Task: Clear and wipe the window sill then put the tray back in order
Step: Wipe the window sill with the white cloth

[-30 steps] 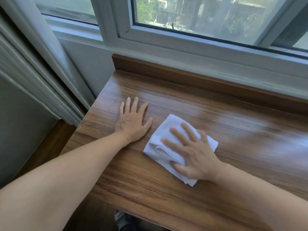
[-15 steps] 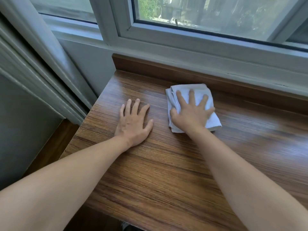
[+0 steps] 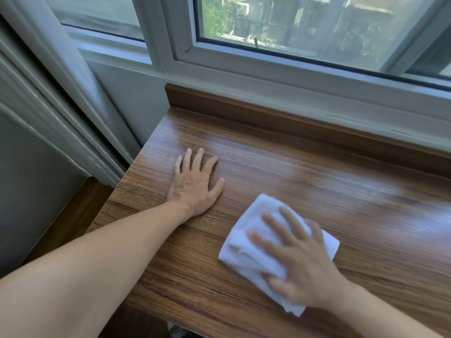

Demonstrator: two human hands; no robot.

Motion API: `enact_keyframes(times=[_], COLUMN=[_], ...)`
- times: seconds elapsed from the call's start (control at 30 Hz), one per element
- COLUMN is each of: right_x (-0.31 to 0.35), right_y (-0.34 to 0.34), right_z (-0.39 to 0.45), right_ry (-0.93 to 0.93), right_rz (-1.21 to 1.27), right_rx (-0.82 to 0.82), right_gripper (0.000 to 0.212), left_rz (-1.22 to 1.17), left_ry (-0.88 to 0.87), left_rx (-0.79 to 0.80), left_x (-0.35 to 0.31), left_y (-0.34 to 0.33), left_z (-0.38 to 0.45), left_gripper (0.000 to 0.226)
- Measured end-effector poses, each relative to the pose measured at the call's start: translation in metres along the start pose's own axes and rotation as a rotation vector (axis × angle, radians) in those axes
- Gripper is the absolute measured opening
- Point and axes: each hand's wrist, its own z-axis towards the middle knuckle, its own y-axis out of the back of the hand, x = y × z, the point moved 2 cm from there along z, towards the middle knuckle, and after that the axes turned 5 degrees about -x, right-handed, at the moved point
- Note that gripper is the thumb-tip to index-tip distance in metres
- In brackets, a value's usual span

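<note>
Head view, right hand (image 3: pixel 302 262) flat on white cloth (image 3: pixel 246 242), wooden sill (image 3: pixel 329 191)

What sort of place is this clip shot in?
Most likely a room in a home, at a window. A wide wood-grain window sill sits under a white-framed window that looks out on buildings and greenery, and a right hand presses a white cloth on it.

My left hand (image 3: pixel 195 185) and right hand (image 3: pixel 300 267) are both bare, with no gloves, rings or bands that I can see. My forearms behind them are uncovered as far back as they show, with no sleeve in sight. My nails are short and plain. My right hand's fingers (image 3: pixel 275 220) look a little blurred.
</note>
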Motion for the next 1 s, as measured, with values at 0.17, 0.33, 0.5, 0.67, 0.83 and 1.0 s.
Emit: enact_keyframes(times=[0.17, 0.33, 0.5, 0.67, 0.83, 1.0], right_x=[-0.108, -0.12, -0.083, -0.011, 0.066, 0.053], right_y=[0.006, 0.006, 0.0, 0.003, -0.002, -0.005], right_z=[0.067, 0.122, 0.108, 0.041, -0.036, -0.072], right_ry=[-0.615, -0.915, -0.711, -0.306, 0.016, 0.113], right_rz=[-0.055, -0.092, -0.133, -0.08, -0.021, -0.127], right_rx=[-0.03, -0.008, 0.071, 0.0, 0.067, 0.058], right_gripper=[0.071, 0.074, 0.071, 0.072, 0.084, 0.073], left_rz=[0.007, -0.005, -0.016, -0.028, -0.046, -0.051], left_ry=[-0.002, -0.01, -0.011, 0.003, 0.002, 0.001], left_rx=[0.003, 0.002, -0.002, -0.009, -0.016, -0.006], left_x=[0.0, 0.0, 0.002, 0.001, 0.0, -0.002], left_y=[0.001, 0.001, 0.001, 0.0, 0.0, 0.002], left_z=[0.0, 0.0, 0.0, -0.001, -0.002, -0.005], left_gripper=[0.077, 0.072, 0.073, 0.075, 0.07, 0.071])
